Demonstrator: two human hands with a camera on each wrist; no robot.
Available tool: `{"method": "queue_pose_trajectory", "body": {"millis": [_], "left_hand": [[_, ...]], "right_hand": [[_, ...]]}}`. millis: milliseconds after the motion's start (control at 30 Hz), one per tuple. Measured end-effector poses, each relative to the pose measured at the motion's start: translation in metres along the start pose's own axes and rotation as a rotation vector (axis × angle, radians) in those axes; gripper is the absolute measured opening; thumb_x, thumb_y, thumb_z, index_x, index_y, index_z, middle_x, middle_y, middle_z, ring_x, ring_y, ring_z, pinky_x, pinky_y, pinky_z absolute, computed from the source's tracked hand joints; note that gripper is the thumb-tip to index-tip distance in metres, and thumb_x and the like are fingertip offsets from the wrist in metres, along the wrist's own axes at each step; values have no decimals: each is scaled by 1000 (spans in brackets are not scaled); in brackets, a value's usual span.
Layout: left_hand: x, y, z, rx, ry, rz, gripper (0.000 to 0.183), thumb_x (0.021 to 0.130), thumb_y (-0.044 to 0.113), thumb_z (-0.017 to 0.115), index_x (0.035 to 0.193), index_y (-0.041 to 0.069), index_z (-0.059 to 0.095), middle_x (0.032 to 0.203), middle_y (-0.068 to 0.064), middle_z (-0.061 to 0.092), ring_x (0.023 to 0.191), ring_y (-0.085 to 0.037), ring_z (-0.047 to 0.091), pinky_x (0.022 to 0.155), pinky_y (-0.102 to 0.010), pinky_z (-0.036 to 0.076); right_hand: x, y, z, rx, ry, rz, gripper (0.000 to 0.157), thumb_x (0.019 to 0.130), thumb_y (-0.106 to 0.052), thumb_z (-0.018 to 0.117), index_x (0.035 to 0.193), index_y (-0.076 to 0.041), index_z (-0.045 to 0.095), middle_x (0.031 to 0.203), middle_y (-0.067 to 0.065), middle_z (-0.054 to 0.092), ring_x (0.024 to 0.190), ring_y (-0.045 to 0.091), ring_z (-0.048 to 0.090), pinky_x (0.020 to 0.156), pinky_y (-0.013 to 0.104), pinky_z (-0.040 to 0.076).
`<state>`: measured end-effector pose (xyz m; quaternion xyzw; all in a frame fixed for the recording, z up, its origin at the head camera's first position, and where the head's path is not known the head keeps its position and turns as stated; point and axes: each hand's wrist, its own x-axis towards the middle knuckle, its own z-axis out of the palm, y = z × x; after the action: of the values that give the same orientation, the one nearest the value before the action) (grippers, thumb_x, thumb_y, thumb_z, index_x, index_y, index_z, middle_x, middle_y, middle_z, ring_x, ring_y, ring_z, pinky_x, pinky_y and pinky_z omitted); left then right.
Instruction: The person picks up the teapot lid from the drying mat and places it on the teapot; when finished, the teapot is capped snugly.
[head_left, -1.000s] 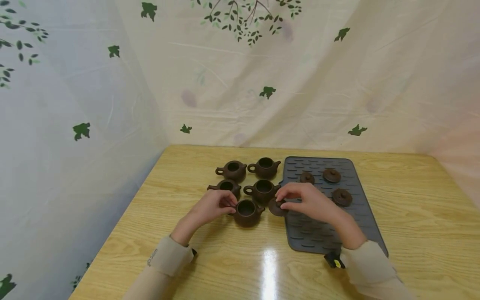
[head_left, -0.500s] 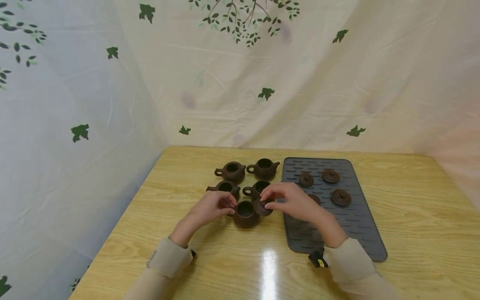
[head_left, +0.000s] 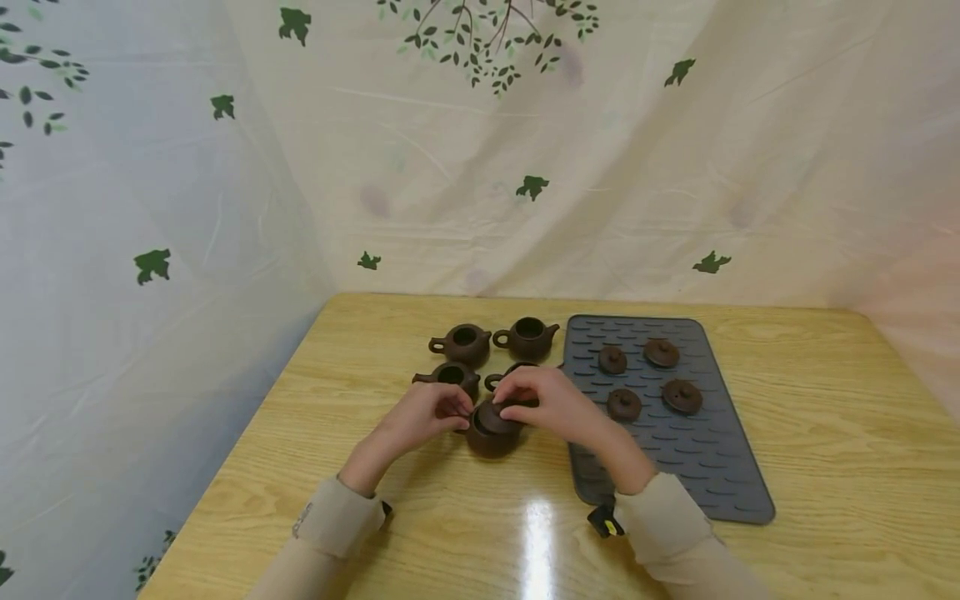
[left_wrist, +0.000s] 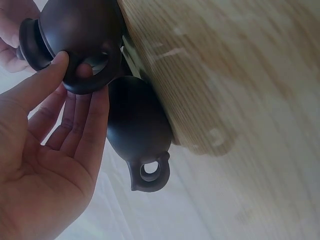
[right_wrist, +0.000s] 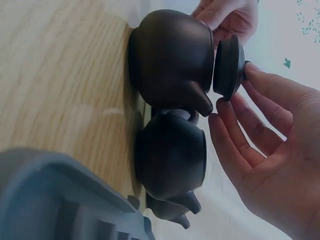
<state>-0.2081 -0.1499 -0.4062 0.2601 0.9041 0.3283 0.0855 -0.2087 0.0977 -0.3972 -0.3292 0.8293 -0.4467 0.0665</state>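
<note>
Right hand [head_left: 551,406] and lid [right_wrist: 229,67] shift toward nine o'clock, over the teapot [head_left: 491,445].
Reaching from four, right fingers pinch the knob [right_wrist: 245,75] — left hand [head_left: 420,417], from seven, pinches the handle [left_wrist: 85,86].

Printed cloth backdrop [head_left: 600,225] and wood-grain table [head_left: 832,408].
Backdrop: pale, creased, spanning upper frame and left side; leafy branch print [head_left: 480,60], upper centre; second leafy print [head_left: 28,96], upper left; scattered dark green motifs [head_left: 533,187]; pinkish cast at right edge. Table: yellowish top, lower frame; bright glare streak [head_left: 537,542], bottom centre.
</note>
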Motion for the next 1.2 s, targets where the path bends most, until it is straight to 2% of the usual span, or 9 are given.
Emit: {"method": "queue_pose_trajectory", "body": {"millis": [267, 633, 833, 1200], "left_hand": [[0, 1, 0, 3, -5, 1, 9, 89, 10, 74, 97, 10, 71, 93, -4, 73, 82, -9, 69, 69, -17, 55], [-1, 1, 0, 19, -1, -1, 8, 89, 11, 74, 97, 10, 71, 94, -4, 73, 82, -11, 70, 70, -18, 55], [-1, 2, 0, 18, -2, 0, 9, 89, 11, 74, 98, 10, 71, 94, -4, 73, 82, -10, 70, 70, -18, 55], [-2, 4, -2, 27, -5, -20, 9, 89, 12, 74, 98, 11, 71, 94, -2, 72, 83, -9, 69, 71, -20, 56]], "right_hand": [[5, 0, 9, 16, 17, 31, 12, 92, -14, 72, 104, -14, 72, 111, 4, 70, 103, 20, 68, 89, 31, 58], [6, 4, 16, -31, 13, 33, 13, 92, -15, 72, 105, -15, 71, 110, 2, 69, 98, 15, 67, 86, 29, 58], [5, 2, 16, -43, 12, 34, 13, 92, -15, 72, 105, -16, 71, 108, 1, 68, 98, 15, 67, 87, 33, 58], [-3, -1, 8, -23, 23, 56, 14, 93, -15, 71, 107, -16, 71, 113, 2, 69, 101, 16, 68, 88, 30, 58]]}}
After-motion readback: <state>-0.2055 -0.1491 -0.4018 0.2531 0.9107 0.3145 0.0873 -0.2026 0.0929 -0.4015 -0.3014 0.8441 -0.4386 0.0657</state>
